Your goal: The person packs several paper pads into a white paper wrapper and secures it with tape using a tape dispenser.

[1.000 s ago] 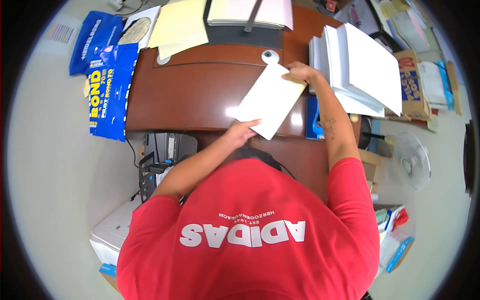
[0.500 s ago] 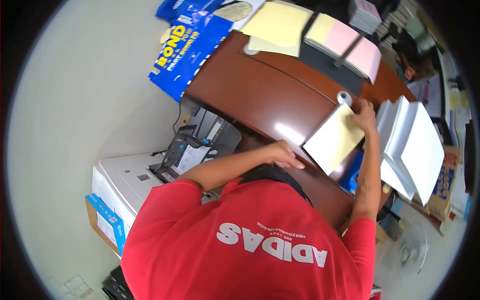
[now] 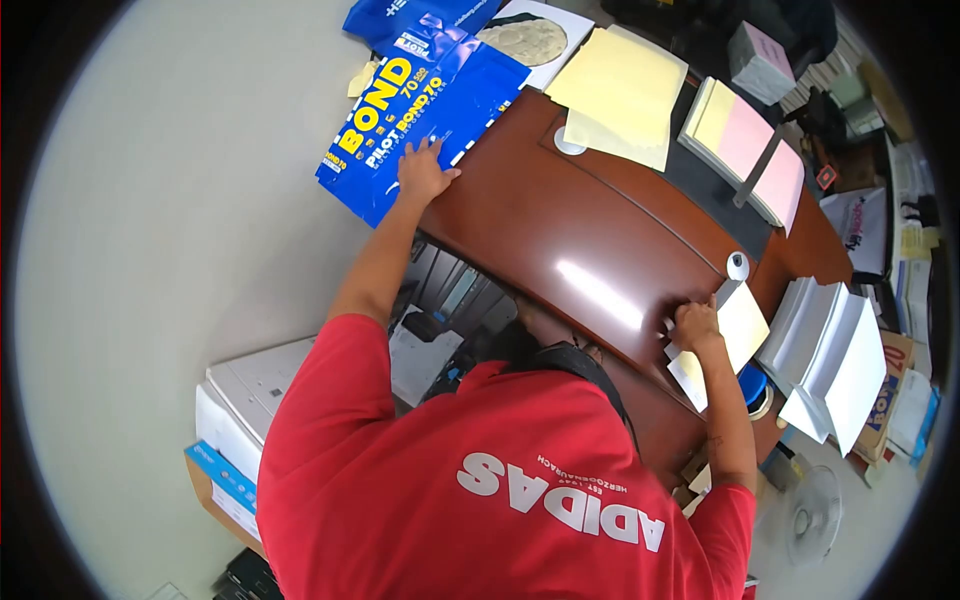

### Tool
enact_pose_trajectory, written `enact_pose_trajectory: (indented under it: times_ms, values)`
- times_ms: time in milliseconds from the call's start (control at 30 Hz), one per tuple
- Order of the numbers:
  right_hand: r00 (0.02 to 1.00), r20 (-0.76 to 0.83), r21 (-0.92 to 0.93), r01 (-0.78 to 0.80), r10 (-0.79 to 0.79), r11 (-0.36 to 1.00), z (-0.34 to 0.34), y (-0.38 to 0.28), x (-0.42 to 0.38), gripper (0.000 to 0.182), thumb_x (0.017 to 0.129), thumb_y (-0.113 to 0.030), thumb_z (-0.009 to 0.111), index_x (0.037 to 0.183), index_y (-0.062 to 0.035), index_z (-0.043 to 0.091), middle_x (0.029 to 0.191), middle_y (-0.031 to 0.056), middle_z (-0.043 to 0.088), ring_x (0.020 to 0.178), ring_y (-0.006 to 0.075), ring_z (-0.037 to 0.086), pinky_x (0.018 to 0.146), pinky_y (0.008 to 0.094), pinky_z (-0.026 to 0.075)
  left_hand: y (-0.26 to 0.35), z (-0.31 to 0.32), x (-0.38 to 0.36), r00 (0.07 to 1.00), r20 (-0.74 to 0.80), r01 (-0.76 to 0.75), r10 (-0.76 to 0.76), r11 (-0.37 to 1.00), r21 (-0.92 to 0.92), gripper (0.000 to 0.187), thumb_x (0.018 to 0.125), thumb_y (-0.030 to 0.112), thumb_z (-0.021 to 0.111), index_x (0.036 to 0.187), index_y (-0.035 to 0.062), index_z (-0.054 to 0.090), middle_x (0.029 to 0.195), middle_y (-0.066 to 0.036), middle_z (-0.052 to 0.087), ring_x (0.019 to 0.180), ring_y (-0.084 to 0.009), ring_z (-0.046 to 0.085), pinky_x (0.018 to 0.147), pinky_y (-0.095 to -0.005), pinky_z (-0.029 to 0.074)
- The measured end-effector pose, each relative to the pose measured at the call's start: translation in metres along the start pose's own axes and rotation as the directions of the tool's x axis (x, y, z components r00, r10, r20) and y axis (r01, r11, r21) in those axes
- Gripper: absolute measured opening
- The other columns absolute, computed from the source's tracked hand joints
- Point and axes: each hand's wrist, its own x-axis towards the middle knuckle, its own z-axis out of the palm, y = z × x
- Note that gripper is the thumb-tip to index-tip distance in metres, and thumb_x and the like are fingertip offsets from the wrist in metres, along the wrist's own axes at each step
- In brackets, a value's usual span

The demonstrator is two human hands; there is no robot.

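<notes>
My left hand (image 3: pixel 425 172) reaches out with its fingers spread over the lower right edge of a blue paper wrapper (image 3: pixel 400 115) printed "BOND 70". The wrapper lies on the far left end of the brown desk. On the right, my right hand (image 3: pixel 697 322) is closed at the left edge of a small pile of pale yellow paper (image 3: pixel 743 322). Its fingertips curl down at the pile's side and are partly hidden. Beside the pile stands a thick, fanned stack of white paper (image 3: pixel 825 365).
Yellow sheets (image 3: pixel 620 90) and a strapped yellow-and-pink paper stack (image 3: pixel 750 150) lie at the back of the brown desk (image 3: pixel 540 220). A white printer (image 3: pixel 265 385) stands at the left. A clear fan (image 3: pixel 808 515) and a cardboard box (image 3: pixel 885 395) are at the right.
My left hand has moved from the desk's front edge up and left onto the blue wrapper. My right hand has shifted from the pile's far right edge to its left edge.
</notes>
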Motion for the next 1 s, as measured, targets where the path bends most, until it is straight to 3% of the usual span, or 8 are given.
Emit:
enact_pose_trajectory:
  times_ms: [100,300,633,667,733,833,900,1000]
  values:
    - [0.998,-0.025,0.091,-0.049,0.051,0.995,0.007,0.005,0.004,0.044,0.086,-0.04,0.071,0.112,-0.0042,0.074,0.118,0.0181,0.072,0.119,0.0311,0.066,0.121,0.0518,0.03,-0.023,0.01,0.013,0.98,0.196,0.073,-0.031,0.975,-0.211,0.079,0.075,0.047,0.085,0.141,0.0115,0.061,0.142,-0.02,0.06,0.12,-0.0409,0.064,0.101,-0.0492,0.052]
    - [0.994,0.084,0.011,-0.077,0.075,0.997,0.008,0.004,-0.001,0.05,0.086,-0.044,0.072,0.115,-0.0036,0.073,0.123,0.0167,0.071,0.121,0.0297,0.065,0.117,0.0482,0.036,-0.029,0.012,0.018,0.976,0.219,0.052,0.0,0.972,-0.229,0.068,0.077,0.041,0.083,0.135,0.0095,0.066,0.141,-0.02,0.06,0.116,-0.0406,0.066,0.099,-0.0486,0.054]
    - [0.994,0.028,0.067,-0.107,0.105,0.992,0.014,0.005,0.0,0.053,0.088,-0.047,0.071,0.117,-0.0021,0.072,0.12,0.0194,0.072,0.122,0.0307,0.065,0.119,0.0492,0.032,-0.022,-0.005,0.014,0.986,0.145,-0.054,0.083,0.979,-0.197,0.063,0.079,0.028,0.076,0.134,0.0016,0.062,0.137,-0.023,0.062,0.109,-0.0408,0.069,0.093,-0.0493,0.056]
    - [0.994,0.024,0.057,-0.106,0.104,0.993,0.015,0.005,-0.001,0.05,0.088,-0.048,0.071,0.117,-0.0073,0.074,0.121,0.0164,0.072,0.122,0.0288,0.065,0.119,0.0502,0.032,-0.014,-0.009,0.015,0.986,0.141,-0.066,0.094,0.978,-0.196,0.063,0.079,0.028,0.076,0.134,0.0016,0.062,0.137,-0.023,0.062,0.109,-0.0408,0.069,0.093,-0.0493,0.056]
    - [0.994,0.02,0.052,-0.108,0.108,0.993,0.014,0.006,-0.002,0.047,0.089,-0.049,0.07,0.118,-0.0125,0.075,0.123,0.0133,0.073,0.122,0.0268,0.065,0.119,0.0512,0.032,-0.002,-0.01,0.017,0.967,0.252,-0.006,0.033,0.994,-0.108,0.053,0.078,0.023,0.074,0.124,-0.003,0.064,0.132,-0.025,0.064,0.105,-0.0413,0.07,0.09,-0.05,0.057]
    - [0.996,0.019,0.032,-0.089,0.088,0.996,0.017,0.007,-0.002,0.043,0.09,-0.05,0.068,0.114,-0.0159,0.077,0.119,0.0128,0.074,0.121,0.026,0.065,0.119,0.051,0.03,0.003,-0.004,0.011,0.98,0.19,-0.035,0.058,0.992,-0.121,0.044,0.08,0.021,0.07,0.115,-0.004,0.064,0.126,-0.026,0.066,0.1,-0.0415,0.071,0.086,-0.0513,0.058]
    - [0.995,-0.088,0.093,-0.039,0.047,0.995,0.024,0.01,-0.002,0.046,0.088,-0.044,0.071,0.107,-0.003,0.076,0.11,0.0179,0.074,0.114,0.0304,0.068,0.12,0.0513,0.029,0.001,0.007,0.011,0.979,0.19,-0.055,0.076,0.992,-0.117,0.039,0.08,0.022,0.069,0.109,-0.003,0.065,0.125,-0.026,0.066,0.098,-0.0418,0.071,0.084,-0.0518,0.058]
    - [0.99,-0.132,0.09,-0.04,0.052,0.995,0.034,0.011,0.003,0.043,0.087,-0.043,0.072,0.103,-0.0034,0.077,0.105,0.0178,0.075,0.112,0.0299,0.068,0.119,0.0501,0.028,-0.008,0.021,0.008,0.984,0.128,-0.107,0.121,0.988,-0.113,0.03,0.079,0.021,0.068,0.098,-0.0016,0.067,0.119,-0.027,0.068,0.091,-0.043,0.071,0.08,-0.053,0.058]
